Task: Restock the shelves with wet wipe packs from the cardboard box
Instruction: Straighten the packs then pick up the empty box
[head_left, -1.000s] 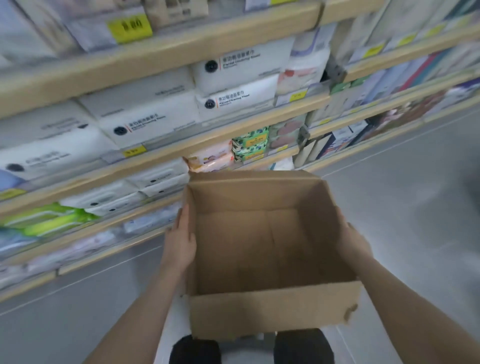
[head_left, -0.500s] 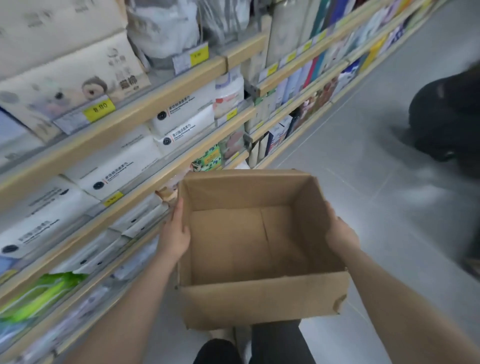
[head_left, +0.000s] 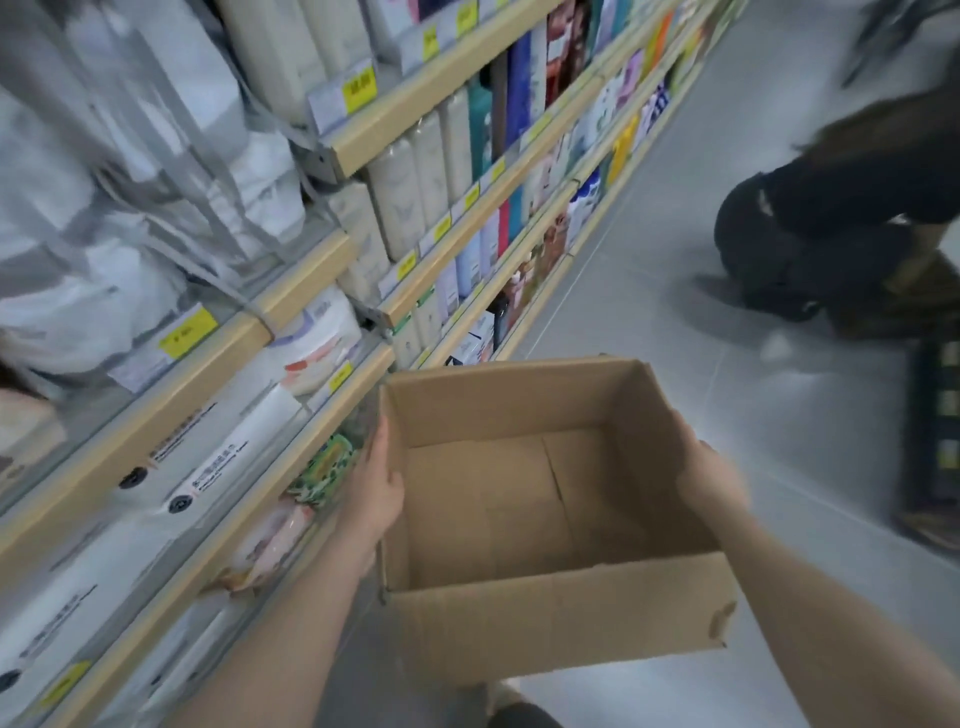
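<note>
You are holding the cardboard box (head_left: 550, 525) out in front of you over the floor (head_left: 675, 291), both forearms reaching forward from the near edge. Your left hand (head_left: 375, 493) is lying flat against the box's left wall, fingers straight and pointing away, thumb hooking over the rim. Your right hand (head_left: 709, 480) is gripping the right wall, its fingers wrapping out of sight. The box is showing only its bare bottom, and the shelves (head_left: 291, 332) of packs are running along your left
</note>
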